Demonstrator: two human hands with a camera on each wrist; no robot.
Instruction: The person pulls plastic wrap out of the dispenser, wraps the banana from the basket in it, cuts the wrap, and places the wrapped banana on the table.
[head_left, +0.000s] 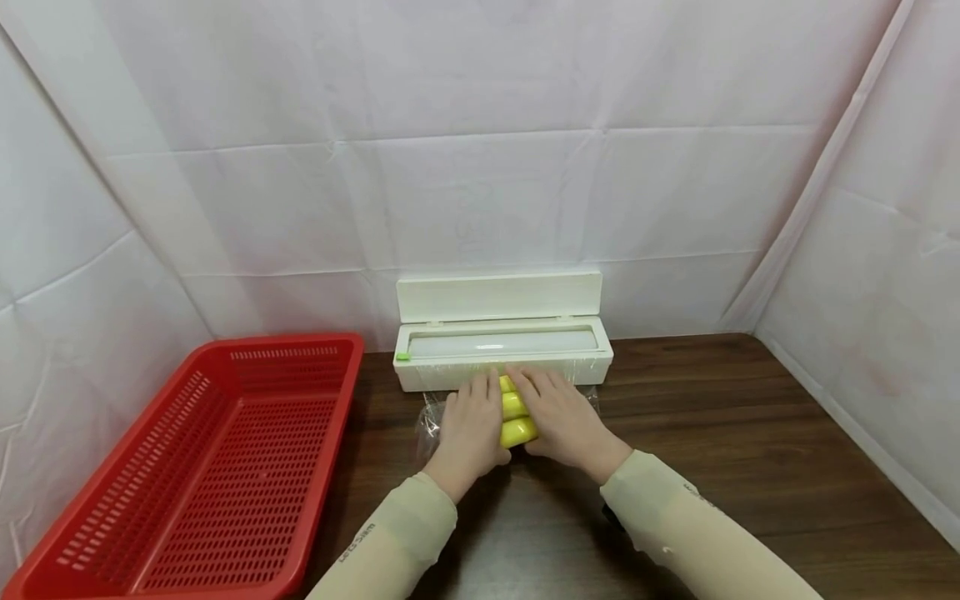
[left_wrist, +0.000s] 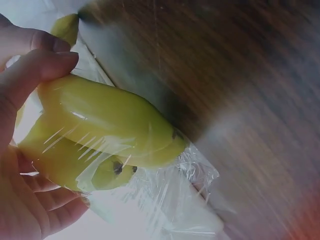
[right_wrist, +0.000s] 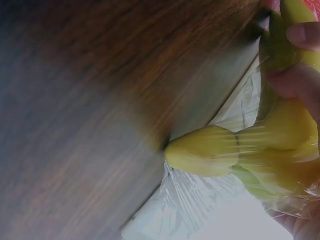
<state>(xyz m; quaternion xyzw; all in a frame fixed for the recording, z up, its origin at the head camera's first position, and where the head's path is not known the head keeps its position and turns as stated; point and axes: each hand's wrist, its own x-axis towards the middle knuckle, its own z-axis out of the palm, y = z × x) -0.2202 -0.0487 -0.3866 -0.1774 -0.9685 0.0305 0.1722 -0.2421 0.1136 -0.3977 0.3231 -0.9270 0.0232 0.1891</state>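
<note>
A bunch of yellow bananas is held just in front of the white cling film dispenser. My left hand grips its left side, thumb on the near face and fingers on the far side. On the right side, my right hand holds the bunch in a similar way. Clear cling film covers the banana ends in the left wrist view, with a loose crumpled edge. Tight creases of film cross the bananas in the right wrist view. Film also stretches from the dispenser's front towards the hands.
The dispenser's lid stands raised against the white cloth wall, and a film roll lies inside. A red plastic basket sits to the left on the dark wooden table. Cloth walls also border both sides.
</note>
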